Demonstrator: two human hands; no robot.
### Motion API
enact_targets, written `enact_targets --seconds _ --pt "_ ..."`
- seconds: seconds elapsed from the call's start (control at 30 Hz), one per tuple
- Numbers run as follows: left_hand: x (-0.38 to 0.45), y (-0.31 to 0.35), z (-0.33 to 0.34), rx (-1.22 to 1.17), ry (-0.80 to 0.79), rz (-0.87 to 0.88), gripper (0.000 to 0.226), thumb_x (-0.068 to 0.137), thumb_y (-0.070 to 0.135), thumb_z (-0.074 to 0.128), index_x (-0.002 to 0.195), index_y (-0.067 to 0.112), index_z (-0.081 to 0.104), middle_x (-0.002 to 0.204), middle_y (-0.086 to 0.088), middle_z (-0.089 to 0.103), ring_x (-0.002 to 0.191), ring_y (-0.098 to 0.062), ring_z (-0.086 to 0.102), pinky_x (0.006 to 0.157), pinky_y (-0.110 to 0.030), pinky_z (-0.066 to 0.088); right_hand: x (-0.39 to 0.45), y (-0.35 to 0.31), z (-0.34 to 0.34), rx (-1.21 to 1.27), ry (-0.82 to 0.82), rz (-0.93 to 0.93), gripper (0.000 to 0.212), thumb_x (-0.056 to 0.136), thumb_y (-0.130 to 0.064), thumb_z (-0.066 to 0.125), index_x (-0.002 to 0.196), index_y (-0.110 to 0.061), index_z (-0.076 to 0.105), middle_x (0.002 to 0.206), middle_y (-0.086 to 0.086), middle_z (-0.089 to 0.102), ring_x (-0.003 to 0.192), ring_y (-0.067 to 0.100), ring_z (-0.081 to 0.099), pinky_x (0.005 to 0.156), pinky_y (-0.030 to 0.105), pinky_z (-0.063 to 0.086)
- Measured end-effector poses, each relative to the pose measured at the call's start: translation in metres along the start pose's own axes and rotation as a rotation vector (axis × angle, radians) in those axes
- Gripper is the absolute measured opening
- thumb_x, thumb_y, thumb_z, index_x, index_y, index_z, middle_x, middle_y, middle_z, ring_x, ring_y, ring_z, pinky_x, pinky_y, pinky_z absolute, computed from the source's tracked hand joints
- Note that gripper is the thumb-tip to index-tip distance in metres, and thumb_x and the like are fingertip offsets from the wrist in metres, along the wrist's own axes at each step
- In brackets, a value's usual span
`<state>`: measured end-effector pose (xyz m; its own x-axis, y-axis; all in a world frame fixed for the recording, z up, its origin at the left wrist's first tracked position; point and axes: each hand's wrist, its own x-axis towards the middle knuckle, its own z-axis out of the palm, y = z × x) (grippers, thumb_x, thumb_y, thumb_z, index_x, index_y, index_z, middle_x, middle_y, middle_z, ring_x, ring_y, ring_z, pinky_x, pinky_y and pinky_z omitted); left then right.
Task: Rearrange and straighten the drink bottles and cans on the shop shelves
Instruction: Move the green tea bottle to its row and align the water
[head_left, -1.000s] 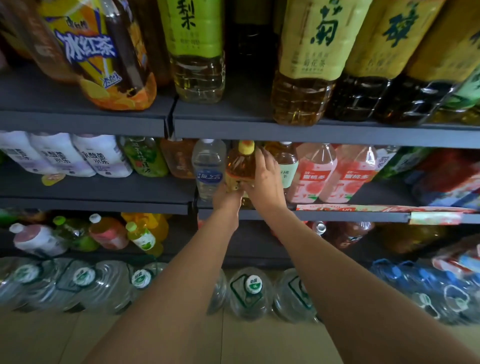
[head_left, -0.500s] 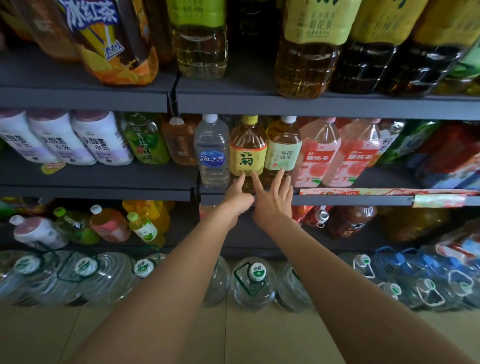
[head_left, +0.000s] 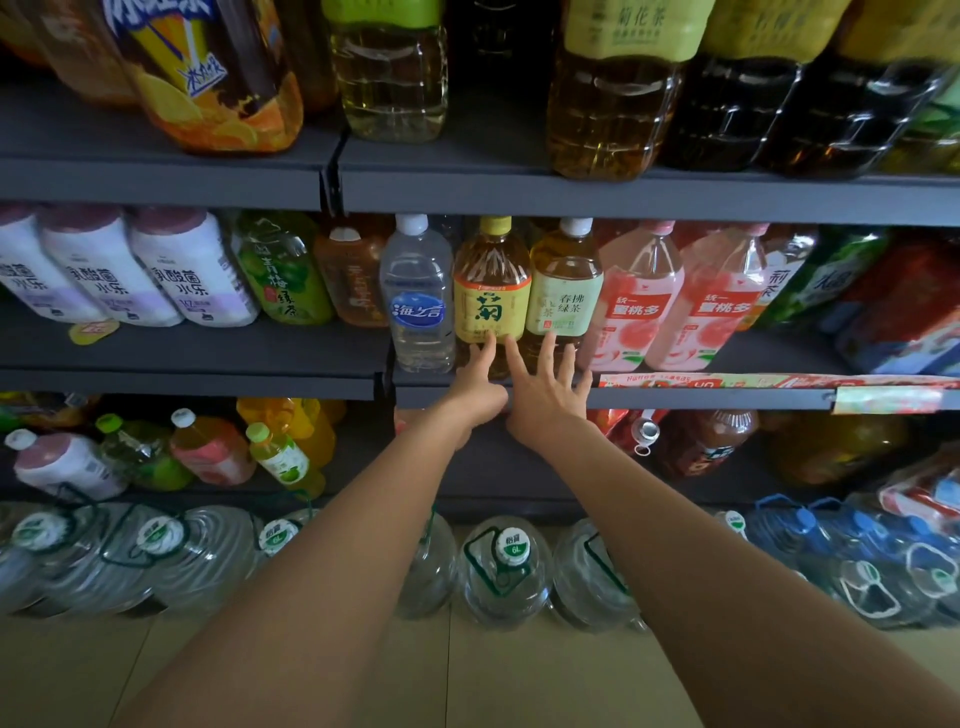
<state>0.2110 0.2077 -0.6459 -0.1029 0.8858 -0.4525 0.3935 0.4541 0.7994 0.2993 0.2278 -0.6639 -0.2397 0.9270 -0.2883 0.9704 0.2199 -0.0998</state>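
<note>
Both hands (head_left: 545, 395) withdrawn to shelf edge (head_left: 675, 397)

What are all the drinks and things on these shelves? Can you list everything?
Big tea bottles: about five, yellow to dark brown, top shelf.
White milk-drink bottles: three, middle shelf, left.
Green tea bottle: one, green, beside them.
Water bottle: one, clear, middle shelf centre.
Yellow-label tea bottle: one, amber, right of the water.
Pale-green-label tea bottle: one, amber, next along.
Peach drink bottles: two, pink, further right.
Water jugs: several, clear, on the floor.
Left hand: fingers at the yellow-label bottle's base.
Right hand: fingers spread, open.
</note>
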Motion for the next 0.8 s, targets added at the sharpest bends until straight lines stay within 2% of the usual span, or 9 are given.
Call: enact_targets --seconds 0.27,0.47,0.67,0.8 --pt "0.002 0.000 0.004 0.067 0.008 0.021 0.087 0.088 -0.010 0.040 0.147 0.031 -0.008 0.157 0.002 -0.015 0.145 -0.025 -0.006 0.117 -0.045 0.017 0.006 -0.003 0.000 -0.004 -0.061 0.023 0.086 0.095 -0.024 0.048 0.145 -0.033 -0.021 0.152 0.014 -0.028 0.144 0.029 -0.015 0.113 0.056 -0.002" --pt "-0.008 0.007 -0.005 0.000 0.044 -0.003 0.082 0.088 -0.009 0.037 0.149 0.032 0.000 0.158 0.004 -0.006 0.145 -0.024 0.008 0.109 -0.036 0.028 -0.003 0.001 -0.014 0.042 -0.018 0.001 0.084 0.092 -0.021 0.053 0.148 -0.036 -0.008 0.157 0.008 -0.013 0.144 0.032 -0.011 0.114 0.055 0.002" --pt "-0.030 0.019 -0.015 -0.077 0.104 0.011 0.074 0.091 -0.003 0.043 0.150 0.028 0.010 0.156 -0.004 0.017 0.140 -0.025 0.026 0.098 -0.027 0.034 -0.023 -0.008 -0.045 0.146 0.085 -0.112 0.082 0.089 -0.011 0.054 0.149 -0.031 0.003 0.158 0.004 -0.001 0.145 0.030 0.001 0.116 0.051 0.015" --pt "-0.043 0.040 -0.027 -0.154 0.133 0.041 0.063 0.093 0.007 0.047 0.147 0.027 0.023 0.144 -0.010 0.041 0.124 -0.029 0.047 0.103 -0.040 0.042 -0.029 -0.019 -0.079 0.284 0.233 -0.137 0.084 0.087 -0.004 0.055 0.151 -0.021 0.003 0.158 0.005 0.000 0.145 0.025 0.004 0.115 0.041 0.017"
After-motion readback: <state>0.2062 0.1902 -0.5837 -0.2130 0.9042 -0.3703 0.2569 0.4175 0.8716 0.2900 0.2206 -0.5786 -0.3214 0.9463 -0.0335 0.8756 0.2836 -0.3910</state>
